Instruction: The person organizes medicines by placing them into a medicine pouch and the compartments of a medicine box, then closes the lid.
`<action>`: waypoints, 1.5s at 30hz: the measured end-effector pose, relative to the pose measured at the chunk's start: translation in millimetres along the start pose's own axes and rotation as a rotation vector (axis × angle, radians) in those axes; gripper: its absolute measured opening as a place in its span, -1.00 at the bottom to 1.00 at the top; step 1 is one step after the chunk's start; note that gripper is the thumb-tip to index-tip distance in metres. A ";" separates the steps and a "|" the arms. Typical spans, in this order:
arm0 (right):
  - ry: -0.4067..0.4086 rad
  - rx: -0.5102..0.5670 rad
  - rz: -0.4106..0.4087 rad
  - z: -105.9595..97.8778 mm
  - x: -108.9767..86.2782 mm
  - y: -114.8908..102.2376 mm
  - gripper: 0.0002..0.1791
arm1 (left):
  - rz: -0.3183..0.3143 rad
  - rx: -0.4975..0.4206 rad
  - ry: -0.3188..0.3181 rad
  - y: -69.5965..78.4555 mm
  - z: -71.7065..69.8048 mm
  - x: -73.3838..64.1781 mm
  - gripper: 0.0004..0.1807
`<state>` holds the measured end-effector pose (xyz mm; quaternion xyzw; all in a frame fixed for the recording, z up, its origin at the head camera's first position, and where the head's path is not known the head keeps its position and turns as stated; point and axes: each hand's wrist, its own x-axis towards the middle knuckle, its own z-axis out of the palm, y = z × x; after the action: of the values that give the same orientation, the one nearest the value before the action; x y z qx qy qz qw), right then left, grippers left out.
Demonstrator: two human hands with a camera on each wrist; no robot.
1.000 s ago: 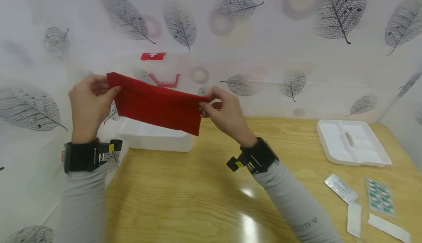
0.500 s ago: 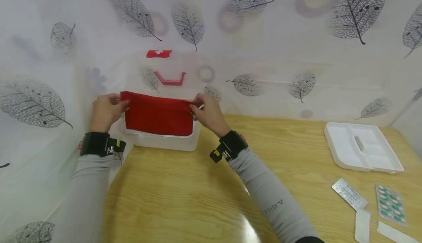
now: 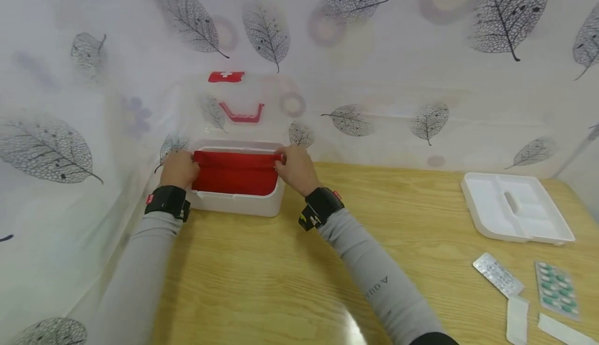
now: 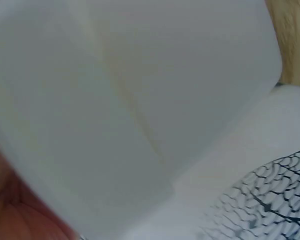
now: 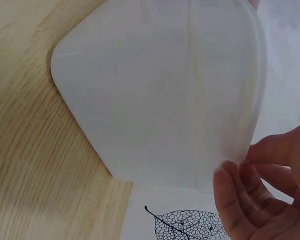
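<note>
A red folded cloth (image 3: pixel 234 173) lies spread across the inside of a white plastic box (image 3: pixel 234 204), filling most of its opening. At the box's left end, my left hand (image 3: pixel 179 169) pinches the cloth's left edge, the fingertips partly hidden. My right hand (image 3: pixel 297 169) holds the opposite edge between thumb and fingers at the right rim. From the right wrist view, the right fingers (image 5: pixel 235 195) curl close against the box's outer end wall, with the thumb at the rim. Only the box's outer wall (image 4: pixel 130 100) and part of the left palm (image 4: pixel 25 215) show in the left wrist view.
Behind the box stands a clear lid with a red handle (image 3: pixel 243 116) and a red label with a white cross (image 3: pixel 226 77). On the right lie a white divided tray (image 3: pixel 496 225), a silver blister pack (image 3: pixel 498 275), a green-and-white capsule pack (image 3: pixel 557 290) and white strips (image 3: pixel 517 319).
Both hands have lowered the red cloth from the air above the box into it. The left hand has moved right and down to the box's left end.
</note>
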<state>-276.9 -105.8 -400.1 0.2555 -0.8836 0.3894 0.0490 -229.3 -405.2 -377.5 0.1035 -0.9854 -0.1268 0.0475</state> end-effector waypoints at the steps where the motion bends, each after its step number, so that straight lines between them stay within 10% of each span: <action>1: -0.010 -0.009 0.009 -2.3 -2.6 1.7 -0.74 | 0.008 0.024 -0.015 6.2 4.0 1.3 -0.69; 11: -0.178 -0.101 -0.031 -21.3 -32.4 7.2 -0.62 | 0.168 0.180 -0.581 39.6 26.4 10.4 -0.37; 15: -0.291 -0.121 -0.086 -22.6 -45.6 1.2 -0.50 | 0.191 0.205 -0.629 25.5 24.7 8.9 -0.35; 18: -0.297 -0.119 -0.122 -40.7 -64.9 -0.9 -0.52 | 0.168 0.167 -0.472 32.7 17.1 -1.0 -0.38; 25: -0.208 -0.127 -0.025 -121.4 -141.6 25.0 -0.58 | 0.259 -0.148 0.379 121.1 13.5 -62.5 -0.65; 31: -0.005 -0.139 0.168 -205.0 -208.6 80.6 -0.70 | 0.508 -0.303 0.629 209.3 35.3 -120.1 -0.76; 35: 0.115 -0.234 0.271 -265.6 -245.6 129.3 -0.76 | 0.645 -0.299 0.536 262.0 57.2 -140.5 -0.83; 45: 0.213 -0.376 0.584 -366.2 -306.0 280.9 -0.55 | 0.873 0.039 0.005 421.2 130.9 -151.2 -0.67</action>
<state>-191.0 440.9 -420.4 -0.0633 -0.9654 0.2422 0.0735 -178.6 57.5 -404.4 -0.3217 -0.9388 -0.0758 0.0968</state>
